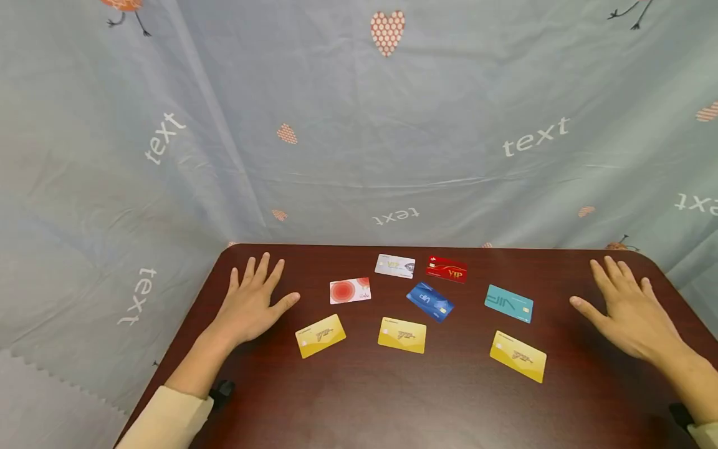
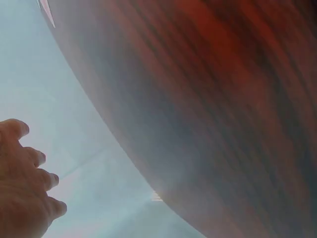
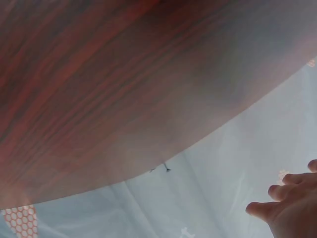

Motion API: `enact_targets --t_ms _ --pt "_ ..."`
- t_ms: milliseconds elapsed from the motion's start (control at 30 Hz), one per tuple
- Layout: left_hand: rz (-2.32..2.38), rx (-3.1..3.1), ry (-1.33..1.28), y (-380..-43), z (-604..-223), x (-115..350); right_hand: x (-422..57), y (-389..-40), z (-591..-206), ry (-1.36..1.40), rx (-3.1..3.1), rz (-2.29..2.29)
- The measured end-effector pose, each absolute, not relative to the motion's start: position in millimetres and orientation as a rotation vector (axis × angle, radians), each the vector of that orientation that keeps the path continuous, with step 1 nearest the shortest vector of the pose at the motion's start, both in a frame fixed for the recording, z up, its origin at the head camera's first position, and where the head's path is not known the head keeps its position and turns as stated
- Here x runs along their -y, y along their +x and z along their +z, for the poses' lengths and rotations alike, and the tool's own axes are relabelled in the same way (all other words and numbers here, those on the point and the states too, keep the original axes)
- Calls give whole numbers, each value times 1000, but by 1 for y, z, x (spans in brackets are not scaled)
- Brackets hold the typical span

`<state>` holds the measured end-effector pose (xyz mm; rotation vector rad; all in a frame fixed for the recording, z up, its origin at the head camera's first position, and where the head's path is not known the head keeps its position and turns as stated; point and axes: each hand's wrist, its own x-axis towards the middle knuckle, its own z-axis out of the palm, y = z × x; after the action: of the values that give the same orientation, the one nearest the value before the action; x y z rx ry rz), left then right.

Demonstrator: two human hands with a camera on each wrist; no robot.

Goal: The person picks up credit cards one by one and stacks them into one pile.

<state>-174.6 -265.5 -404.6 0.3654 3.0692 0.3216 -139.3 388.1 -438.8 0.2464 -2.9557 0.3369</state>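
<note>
My left hand [image 1: 250,305] is at the table's left side with its fingers spread, palm down, holding nothing. A yellow card [image 1: 321,335] and a white card with red circles [image 1: 350,290] lie nearest to it. At the right side my right hand [image 1: 634,312] is spread the same way, apart from the teal card [image 1: 508,304] and another yellow card [image 1: 518,356]. Between the hands lie a third yellow card [image 1: 402,335], a blue card [image 1: 430,302], a silver-white VIP card [image 1: 395,265] and a red VIP card [image 1: 446,269]. Neither wrist view includes a card.
The dark reddish-brown table [image 1: 348,399] has rounded far corners. Behind it and along its sides hangs a grey-blue curtain [image 1: 336,81] printed with hearts and the word "text". A dark band [image 1: 222,394] shows at my left wrist.
</note>
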Motion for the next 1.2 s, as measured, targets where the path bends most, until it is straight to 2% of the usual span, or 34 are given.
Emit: enact_targets --t_ms 633,1200 --pt "414 -3059 402 -160 -392 239 -357 -131 -421 330 2884 475" --pt "616 -3091 466 -151 -386 212 -324 -123 -405 287 2901 500"
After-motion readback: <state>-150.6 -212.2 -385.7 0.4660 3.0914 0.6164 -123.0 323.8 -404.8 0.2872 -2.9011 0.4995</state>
